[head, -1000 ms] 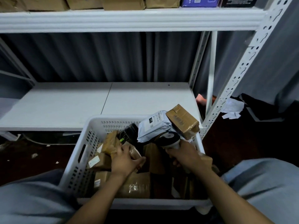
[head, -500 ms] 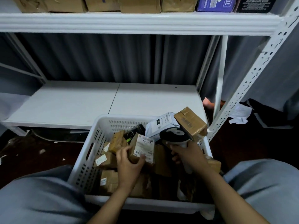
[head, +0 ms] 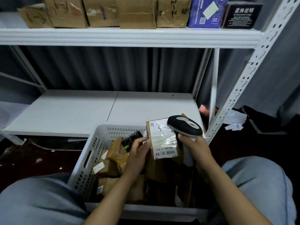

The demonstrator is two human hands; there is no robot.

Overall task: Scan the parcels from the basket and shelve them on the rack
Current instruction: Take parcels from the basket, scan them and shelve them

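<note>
One parcel stands pinched in the left grip, above the basket; the right grip clasps the scanner just beside it. Scanning seems in hand; next, aim at the barcode, then reach forward to the rack.

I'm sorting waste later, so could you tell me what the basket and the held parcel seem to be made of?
Basket: likely matt white moulded plastic, given its rows of slots and cut-out handle. Parcel: apparently brown cardboard, with a white paper label under glossy clear tape.

Bare forearms, pale blue-grey trousers
</note>
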